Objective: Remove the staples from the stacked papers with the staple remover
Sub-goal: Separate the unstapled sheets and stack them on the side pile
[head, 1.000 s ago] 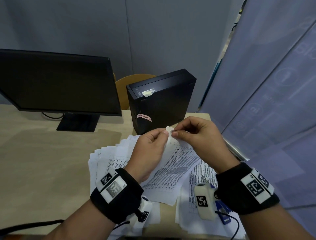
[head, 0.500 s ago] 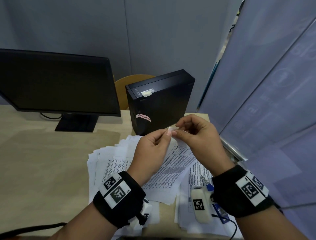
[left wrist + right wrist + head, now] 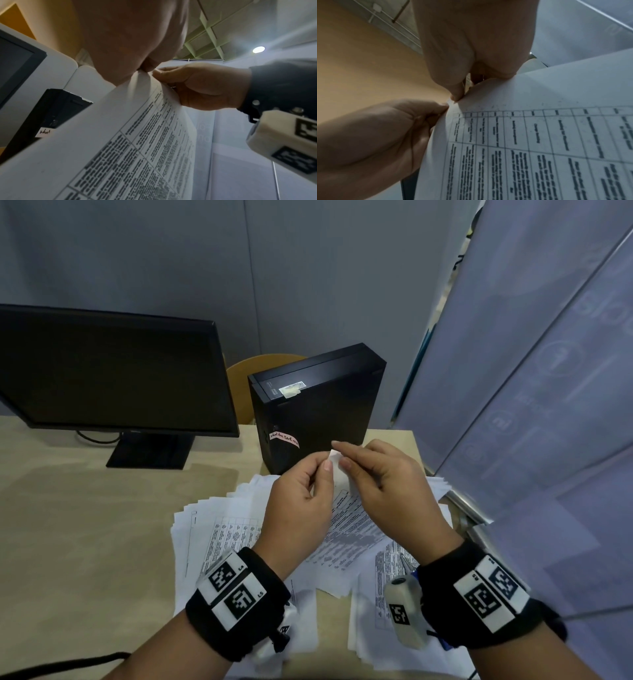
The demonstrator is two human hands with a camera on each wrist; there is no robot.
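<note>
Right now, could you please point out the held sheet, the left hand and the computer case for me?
Held sheet (image 3: 539, 135): right wrist view, on its printed table.
Left hand (image 3: 298, 508): head view, on the back of the hand.
Computer case (image 3: 329, 412): head view, on its black side panel.

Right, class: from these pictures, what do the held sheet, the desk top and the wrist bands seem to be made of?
Held sheet: thin matte white paper; it curves and carries a printed table.
Desk top: probably pale wood-look laminate; smooth, faint grain.
Wrist bands: likely soft black fabric, matte, with stiff white tags bearing black square codes.
</note>
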